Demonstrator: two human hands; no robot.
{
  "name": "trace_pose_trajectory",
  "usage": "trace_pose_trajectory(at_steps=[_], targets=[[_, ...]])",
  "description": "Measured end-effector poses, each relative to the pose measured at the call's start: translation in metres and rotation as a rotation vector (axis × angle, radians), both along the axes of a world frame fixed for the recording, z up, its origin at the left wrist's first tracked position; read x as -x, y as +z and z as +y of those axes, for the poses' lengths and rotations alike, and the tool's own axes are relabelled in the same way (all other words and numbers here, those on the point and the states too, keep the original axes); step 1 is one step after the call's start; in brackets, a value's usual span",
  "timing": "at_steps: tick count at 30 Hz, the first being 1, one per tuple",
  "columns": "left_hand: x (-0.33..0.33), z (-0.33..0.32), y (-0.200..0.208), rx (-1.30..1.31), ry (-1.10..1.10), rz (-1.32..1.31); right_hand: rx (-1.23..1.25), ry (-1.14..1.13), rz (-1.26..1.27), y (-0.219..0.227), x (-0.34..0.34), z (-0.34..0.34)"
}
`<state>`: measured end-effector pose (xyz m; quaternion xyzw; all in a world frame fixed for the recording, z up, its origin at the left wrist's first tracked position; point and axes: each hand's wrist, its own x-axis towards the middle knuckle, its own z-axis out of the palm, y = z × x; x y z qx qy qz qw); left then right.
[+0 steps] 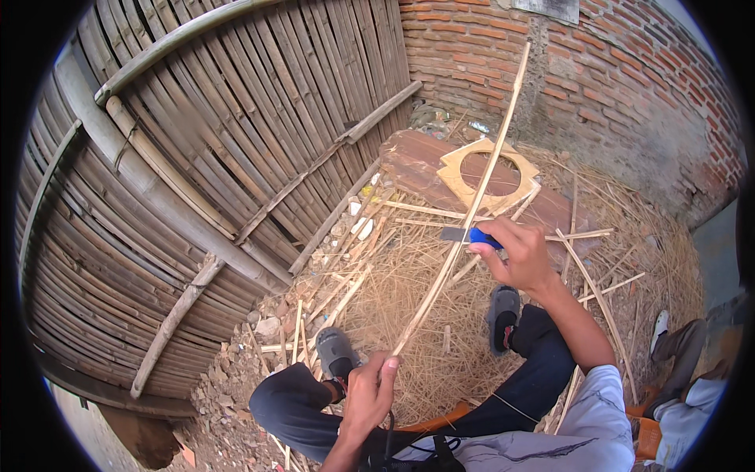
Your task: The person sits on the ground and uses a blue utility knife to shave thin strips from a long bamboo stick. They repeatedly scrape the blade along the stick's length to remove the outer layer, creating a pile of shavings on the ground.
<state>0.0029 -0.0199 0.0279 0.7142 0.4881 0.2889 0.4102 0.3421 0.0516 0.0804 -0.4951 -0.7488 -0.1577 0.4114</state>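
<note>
A long, thin bamboo strip slants from near my lap up toward the brick wall. My left hand is closed round its lower end, above my left knee. In my right hand is a blue-handled utility knife, its fingers wrapped round the handle. The knife's blade points left and lies across the strip around its middle; whether it bites into the bamboo I cannot tell. Beyond the strip, a pale wooden plate with a round hole and pointed edges rests on a reddish-brown board.
Dry shavings and loose bamboo strips cover the ground around my sandalled feet. A bamboo slat fence stands at the left, a brick wall at the back and right. Another person's leg shows at the right edge.
</note>
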Motion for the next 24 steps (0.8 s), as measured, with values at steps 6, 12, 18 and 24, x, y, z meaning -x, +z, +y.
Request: trace_pose_trajectory(at_steps=[6, 12, 18, 24], targets=[[-0.002, 0.0, -0.009, 0.001, 0.012, 0.0, 0.015, -0.058, -0.059, 0.001, -0.004, -0.002], [0.017, -0.001, -0.029, 0.03, 0.027, 0.049, -0.029, -0.333, 0.123, 0.0, -0.056, 0.027], [0.062, -0.006, -0.088, 0.104, 0.02, 0.053, -0.028, -0.515, 0.232, -0.002, -0.132, 0.038], [0.061, -0.003, -0.095, 0.114, 0.098, 0.083, 0.234, -0.329, 0.243, -0.006, -0.071, 0.021]])
